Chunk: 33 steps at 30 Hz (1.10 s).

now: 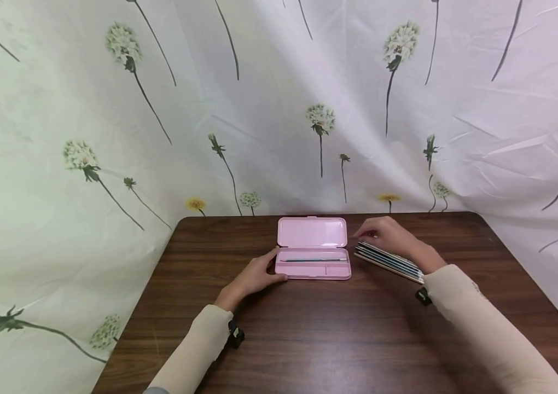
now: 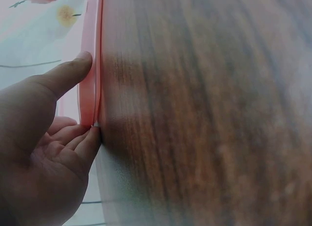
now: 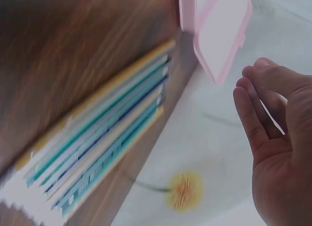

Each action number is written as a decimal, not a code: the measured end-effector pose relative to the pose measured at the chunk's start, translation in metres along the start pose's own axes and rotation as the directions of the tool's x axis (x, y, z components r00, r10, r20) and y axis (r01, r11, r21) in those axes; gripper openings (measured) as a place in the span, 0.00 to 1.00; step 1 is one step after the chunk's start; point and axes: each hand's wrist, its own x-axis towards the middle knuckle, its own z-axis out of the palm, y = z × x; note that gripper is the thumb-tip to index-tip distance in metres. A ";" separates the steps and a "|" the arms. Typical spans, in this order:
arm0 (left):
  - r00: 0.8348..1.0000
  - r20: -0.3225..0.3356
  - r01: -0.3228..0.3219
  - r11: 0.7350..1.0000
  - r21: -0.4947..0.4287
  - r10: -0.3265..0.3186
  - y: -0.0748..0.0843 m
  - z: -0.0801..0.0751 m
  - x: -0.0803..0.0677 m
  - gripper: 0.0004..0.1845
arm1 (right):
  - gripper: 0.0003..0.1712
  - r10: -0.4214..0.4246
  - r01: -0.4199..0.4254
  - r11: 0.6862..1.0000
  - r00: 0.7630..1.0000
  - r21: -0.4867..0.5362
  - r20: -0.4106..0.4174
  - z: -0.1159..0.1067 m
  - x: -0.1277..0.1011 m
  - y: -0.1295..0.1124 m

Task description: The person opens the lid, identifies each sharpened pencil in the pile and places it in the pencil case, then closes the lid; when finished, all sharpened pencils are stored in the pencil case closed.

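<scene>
A pink pencil case lies on the table with its lid raised at the back. One pencil rests lengthwise in its long rear compartment. My left hand holds the case by its left end, thumb at the front side and fingertips at the corner in the left wrist view. Right of the case, several pencils lie side by side at a slant. Over their far ends hovers my right hand, its fingers loosely bent and nothing between them in the right wrist view.
The dark wooden table ends just behind the raised lid. A white cloth printed with flowers hangs behind the table and along its sides. Small dividers split the front of the case into compartments.
</scene>
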 end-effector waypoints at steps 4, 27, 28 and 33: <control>1.000 0.001 -0.001 1.000 0.006 0.001 0.001 0.000 0.000 0.46 | 0.11 0.077 -0.077 0.997 0.997 -0.020 -0.021 -0.017 -0.015 0.009; 1.000 0.003 0.002 1.000 0.018 -0.002 0.000 -0.001 0.001 0.47 | 0.07 0.418 -0.416 0.907 0.908 -0.067 0.019 -0.030 -0.113 0.071; 1.000 0.004 0.004 1.000 0.016 -0.004 0.000 -0.001 0.001 0.47 | 0.07 0.419 -0.416 0.907 0.908 -0.070 0.024 -0.028 -0.116 0.073; 1.000 0.006 0.002 1.000 0.008 -0.002 0.000 -0.001 0.001 0.47 | 0.09 0.406 -0.404 0.912 0.914 -0.076 0.022 -0.022 -0.123 0.076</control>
